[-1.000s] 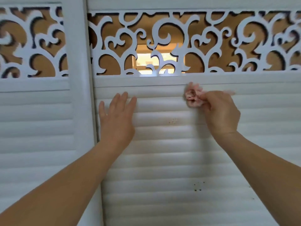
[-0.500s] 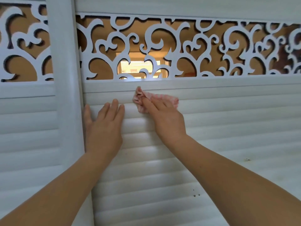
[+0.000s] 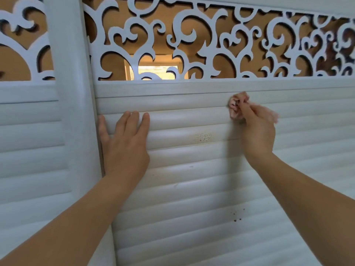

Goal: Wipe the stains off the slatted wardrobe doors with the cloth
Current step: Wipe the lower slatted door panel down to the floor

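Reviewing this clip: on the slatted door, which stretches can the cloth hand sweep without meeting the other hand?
Free: the slats between the left hand and the right hand holding the cloth, including the speckled stain; also the lower slats between the forearms around the dark spots. Crowded: beside the door frame, where the left hand presses.

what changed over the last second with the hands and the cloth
The right hand swept the pink cloth left along the top slats until it was near the left hand, then back right to about where it began. It keeps its grip on the bunched cloth throughout. The left hand stays flat on the door by the frame. The speckled stain between the hands and the darker spots lower down remain unwiped.
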`<state>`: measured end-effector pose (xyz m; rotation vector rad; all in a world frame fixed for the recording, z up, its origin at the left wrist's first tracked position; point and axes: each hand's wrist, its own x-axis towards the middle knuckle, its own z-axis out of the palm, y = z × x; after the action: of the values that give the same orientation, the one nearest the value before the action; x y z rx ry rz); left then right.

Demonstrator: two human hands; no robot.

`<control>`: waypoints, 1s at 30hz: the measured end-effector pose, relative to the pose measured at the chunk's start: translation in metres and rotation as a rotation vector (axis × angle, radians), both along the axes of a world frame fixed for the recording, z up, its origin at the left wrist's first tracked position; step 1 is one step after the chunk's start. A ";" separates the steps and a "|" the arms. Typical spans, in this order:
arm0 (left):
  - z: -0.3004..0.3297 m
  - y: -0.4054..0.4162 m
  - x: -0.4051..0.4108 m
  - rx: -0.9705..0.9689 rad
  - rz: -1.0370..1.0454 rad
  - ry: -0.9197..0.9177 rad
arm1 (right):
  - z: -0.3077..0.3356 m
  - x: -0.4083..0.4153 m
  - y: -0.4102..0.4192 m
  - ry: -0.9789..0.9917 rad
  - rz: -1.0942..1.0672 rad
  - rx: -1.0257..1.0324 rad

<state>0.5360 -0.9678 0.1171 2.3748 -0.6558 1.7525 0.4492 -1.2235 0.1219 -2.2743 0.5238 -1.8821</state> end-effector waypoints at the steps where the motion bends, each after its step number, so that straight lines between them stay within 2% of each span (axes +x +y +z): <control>1: -0.001 0.000 0.001 -0.004 -0.016 -0.008 | -0.001 0.002 0.010 0.004 0.007 0.035; 4: -0.002 0.001 0.006 -0.037 -0.070 -0.042 | -0.009 0.021 0.055 0.018 0.123 -0.042; 9: -0.001 0.003 0.010 -0.113 -0.152 -0.063 | -0.018 0.052 0.117 -0.102 0.171 -0.395; 14: -0.004 0.000 0.012 -0.138 -0.174 -0.070 | -0.024 0.046 0.100 -0.102 0.145 -0.620; 18: -0.010 -0.008 0.012 -0.171 -0.163 -0.033 | -0.032 0.027 0.039 0.006 0.045 -0.458; 22: -0.010 -0.014 0.012 -0.228 -0.202 -0.047 | -0.037 0.003 -0.006 0.070 -0.014 -0.101; 25: -0.009 -0.015 0.013 -0.241 -0.217 -0.063 | -0.040 0.010 0.008 -0.015 0.009 0.079; 27: -0.009 -0.014 0.013 -0.243 -0.225 -0.063 | -0.040 0.023 0.037 -0.096 0.057 0.015; 30: -0.010 -0.014 0.012 -0.239 -0.227 -0.061 | -0.045 0.048 0.077 -0.180 0.074 -0.230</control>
<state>0.5484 -0.9816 0.1068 2.0127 -0.6537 1.7057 0.4969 -1.1468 0.0766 -2.1876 0.2048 -2.1804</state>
